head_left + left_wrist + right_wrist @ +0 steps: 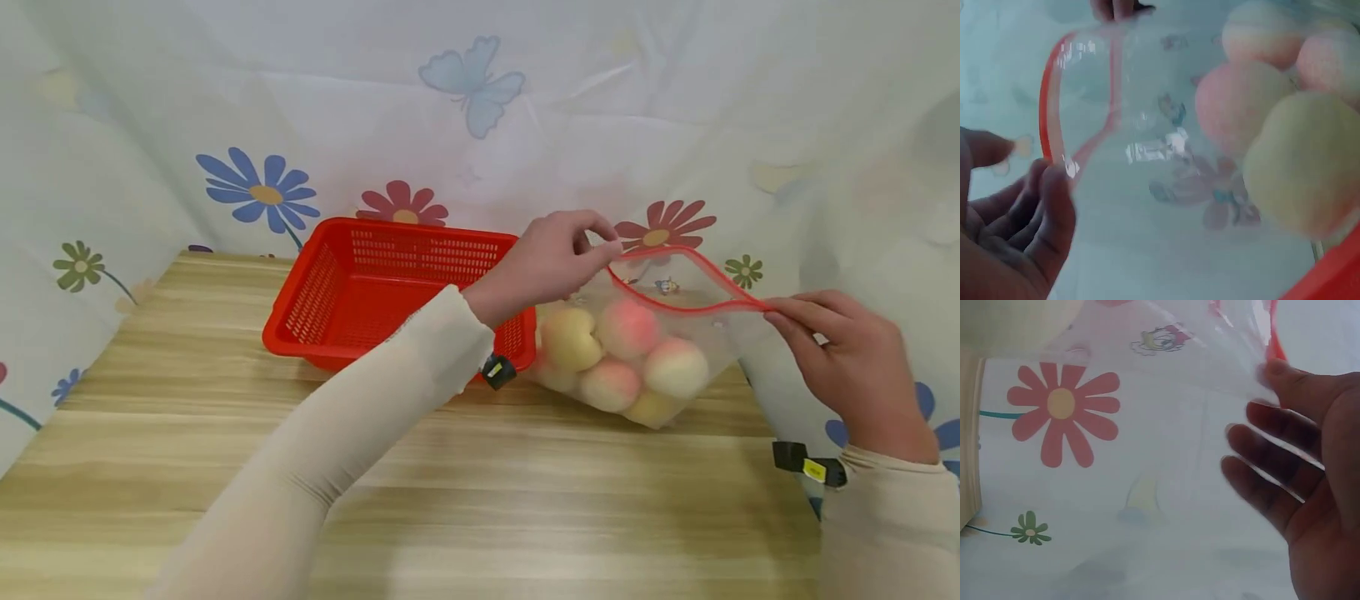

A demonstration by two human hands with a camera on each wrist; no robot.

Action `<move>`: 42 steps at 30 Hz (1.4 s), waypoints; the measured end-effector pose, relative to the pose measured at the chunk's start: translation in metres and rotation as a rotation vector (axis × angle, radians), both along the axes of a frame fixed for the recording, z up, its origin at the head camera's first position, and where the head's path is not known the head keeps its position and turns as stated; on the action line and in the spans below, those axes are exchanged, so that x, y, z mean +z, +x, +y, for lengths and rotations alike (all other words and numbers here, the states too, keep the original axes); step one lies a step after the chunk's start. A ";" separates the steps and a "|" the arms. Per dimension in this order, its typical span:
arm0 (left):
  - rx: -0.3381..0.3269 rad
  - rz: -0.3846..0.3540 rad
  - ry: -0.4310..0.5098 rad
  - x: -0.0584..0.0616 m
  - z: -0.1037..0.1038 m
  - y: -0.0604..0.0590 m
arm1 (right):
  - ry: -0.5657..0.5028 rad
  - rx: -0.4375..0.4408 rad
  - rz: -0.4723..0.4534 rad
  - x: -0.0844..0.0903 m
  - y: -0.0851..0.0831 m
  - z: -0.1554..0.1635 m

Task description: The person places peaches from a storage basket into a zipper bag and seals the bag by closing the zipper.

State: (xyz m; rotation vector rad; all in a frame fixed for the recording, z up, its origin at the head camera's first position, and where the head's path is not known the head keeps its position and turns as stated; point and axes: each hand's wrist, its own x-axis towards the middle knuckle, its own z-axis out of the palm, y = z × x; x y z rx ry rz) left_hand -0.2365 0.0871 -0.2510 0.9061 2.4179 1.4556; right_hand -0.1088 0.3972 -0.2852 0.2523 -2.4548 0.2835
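Observation:
A clear zip bag [720, 329] with a red zip edge holds several pink and cream peaches [675, 368]. Its mouth gapes, stretched between two hands. My left hand [558, 254] reaches across the red basket [291, 317] and pinches the left corner of the bag's mouth. In the left wrist view, fingertips [1057, 178] meet at the red edge. My right hand [855, 358] pinches the opposite corner between thumb and finger, its other fingers loosely bent in the right wrist view. Whether the bag's bottom touches the table cannot be told.
The basket, with slotted walls, stands on a wood-grain table [420, 508] left of the bag. A floral cloth [600, 100] hangs behind the table and along its sides. My left forearm crosses in front of the basket's right side.

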 end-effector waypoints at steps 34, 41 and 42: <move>0.105 -0.151 0.227 -0.042 -0.009 -0.025 | -0.017 0.139 -0.045 0.062 -0.047 -0.133; 0.101 -0.150 0.228 -0.043 -0.009 -0.024 | 0.012 0.151 -0.352 0.066 -0.079 -0.160; 0.100 -0.147 0.227 -0.043 -0.009 -0.024 | 0.019 0.153 -0.374 0.065 -0.083 -0.161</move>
